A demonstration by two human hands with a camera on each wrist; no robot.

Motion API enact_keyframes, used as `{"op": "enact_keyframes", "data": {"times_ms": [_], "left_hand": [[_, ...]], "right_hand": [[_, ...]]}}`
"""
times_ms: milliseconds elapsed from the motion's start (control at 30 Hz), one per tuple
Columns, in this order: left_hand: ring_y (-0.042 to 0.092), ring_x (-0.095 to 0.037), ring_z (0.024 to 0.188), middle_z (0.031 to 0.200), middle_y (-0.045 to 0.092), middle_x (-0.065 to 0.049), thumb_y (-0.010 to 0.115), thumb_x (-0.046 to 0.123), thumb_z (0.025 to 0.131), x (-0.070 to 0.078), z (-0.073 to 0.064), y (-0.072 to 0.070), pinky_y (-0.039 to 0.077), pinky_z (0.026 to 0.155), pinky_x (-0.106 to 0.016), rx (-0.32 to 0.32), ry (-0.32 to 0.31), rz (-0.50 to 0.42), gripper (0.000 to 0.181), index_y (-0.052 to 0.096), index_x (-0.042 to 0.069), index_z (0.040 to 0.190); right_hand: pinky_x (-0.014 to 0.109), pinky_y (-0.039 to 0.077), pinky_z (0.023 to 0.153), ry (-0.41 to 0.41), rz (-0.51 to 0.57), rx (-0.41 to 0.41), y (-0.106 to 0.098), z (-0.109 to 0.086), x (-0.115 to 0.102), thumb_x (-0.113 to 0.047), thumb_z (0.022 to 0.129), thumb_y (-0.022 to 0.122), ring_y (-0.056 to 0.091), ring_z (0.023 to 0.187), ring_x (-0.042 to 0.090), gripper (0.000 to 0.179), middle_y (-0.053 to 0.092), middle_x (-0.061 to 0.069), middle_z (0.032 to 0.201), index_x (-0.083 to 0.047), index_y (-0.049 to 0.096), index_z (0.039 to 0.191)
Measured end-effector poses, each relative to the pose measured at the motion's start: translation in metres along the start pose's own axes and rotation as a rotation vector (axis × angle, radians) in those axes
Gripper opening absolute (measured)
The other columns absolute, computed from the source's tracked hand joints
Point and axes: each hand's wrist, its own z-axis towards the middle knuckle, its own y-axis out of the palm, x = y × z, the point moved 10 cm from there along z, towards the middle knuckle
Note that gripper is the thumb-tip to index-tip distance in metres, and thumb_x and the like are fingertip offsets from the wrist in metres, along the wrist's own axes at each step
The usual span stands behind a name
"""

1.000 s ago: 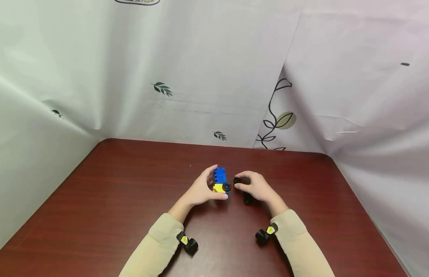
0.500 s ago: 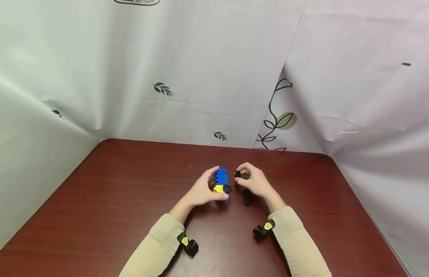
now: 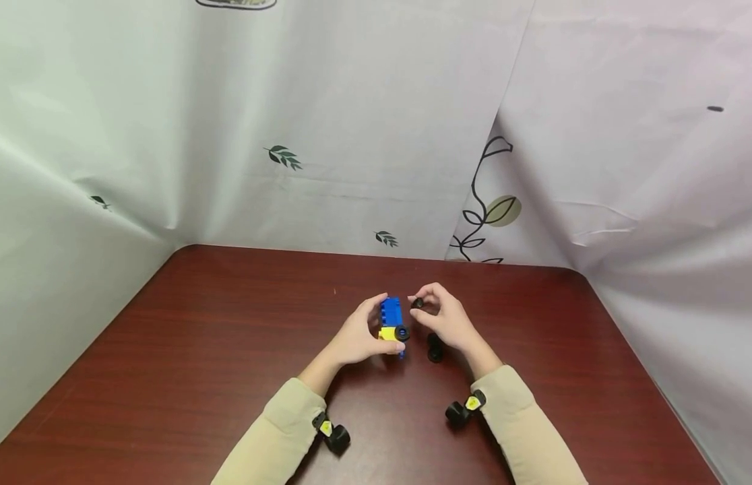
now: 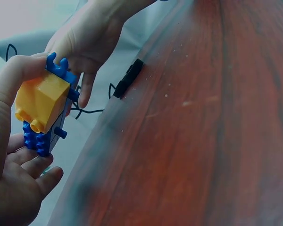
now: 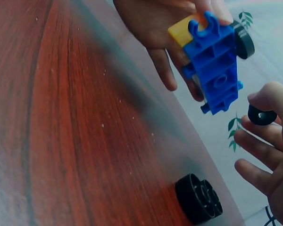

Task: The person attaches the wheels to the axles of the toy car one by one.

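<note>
My left hand grips a small building-block toy car by its ends, thumb near the hook and fingers at the opposite end. The car has a blue base with a hook and short side pegs, and a yellow block on top. One black wheel is fitted on the side facing my right hand. With thumb and fingers, my right hand pinches another black wheel, a small gap away from a bare peg. Below it, loose black wheels lie on the table.
The reddish-brown wooden table spreads under both hands. A pale curtain printed with leaves hangs behind it and along the sides. A camera is strapped over each sleeve cuff.
My right hand has risen slightly with its wheel, uncovering more of the loose wheels below. My left hand and the car have shifted slightly right and towards me.
</note>
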Motion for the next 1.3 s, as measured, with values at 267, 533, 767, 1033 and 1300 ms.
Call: {"op": "enact_keyframes", "data": {"times_ms": [267, 533, 767, 1033, 1300], "left_hand": [[0.052, -0.028, 0.124, 0.144, 0.04, -0.012, 0.083, 0.038, 0.069, 0.003, 0.0, 0.006, 0.044, 0.102, -0.043, -0.025, 0.016, 0.02, 0.102, 0.027, 0.007, 0.148], [0.051, -0.025, 0.125, 0.146, 0.038, -0.01, 0.083, 0.037, 0.07, 0.01, -0.001, 0.006, 0.044, 0.102, -0.043, -0.025, 0.036, 0.003, 0.1, 0.027, 0.009, 0.149], [0.051, -0.027, 0.125, 0.146, 0.038, -0.014, 0.082, 0.028, 0.072, 0.013, -0.004, 0.013, 0.044, 0.103, -0.043, -0.057, 0.04, 0.008, 0.099, 0.025, 0.004, 0.148], [0.049, -0.029, 0.126, 0.147, 0.037, -0.015, 0.083, 0.029, 0.071, 0.019, -0.005, 0.012, 0.043, 0.103, -0.045, -0.048, 0.072, 0.014, 0.099, 0.025, 0.003, 0.148], [0.05, -0.023, 0.126, 0.146, 0.039, -0.009, 0.082, 0.042, 0.07, 0.022, -0.009, 0.014, 0.043, 0.103, -0.041, -0.041, 0.085, 0.02, 0.101, 0.027, 0.009, 0.148]], "right_hand": [[0.036, 0.054, 0.088, 0.013, 0.102, 0.012, 0.003, 0.006, 0.031, -0.007, 0.088, 0.065, 0.064, 0.105, 0.032, 0.027, 0.063, 0.018, 0.123, -0.002, 0.045, 0.106], [0.037, 0.051, 0.094, -0.055, 0.075, 0.019, 0.003, 0.005, 0.024, -0.014, 0.09, 0.064, 0.06, 0.111, 0.028, 0.037, 0.062, 0.016, 0.126, -0.008, 0.055, 0.125], [0.036, 0.048, 0.097, -0.078, 0.124, 0.006, 0.008, -0.002, 0.02, -0.013, 0.091, 0.062, 0.055, 0.12, 0.03, 0.041, 0.057, 0.017, 0.132, -0.006, 0.053, 0.13], [0.021, 0.046, 0.097, -0.116, 0.159, 0.01, 0.01, -0.001, 0.014, -0.013, 0.091, 0.062, 0.055, 0.122, 0.028, 0.037, 0.056, 0.019, 0.132, -0.007, 0.056, 0.127], [0.017, 0.045, 0.094, -0.09, 0.179, 0.003, 0.015, -0.003, 0.02, -0.008, 0.091, 0.062, 0.054, 0.122, 0.032, 0.04, 0.055, 0.019, 0.134, -0.004, 0.054, 0.129]]}}
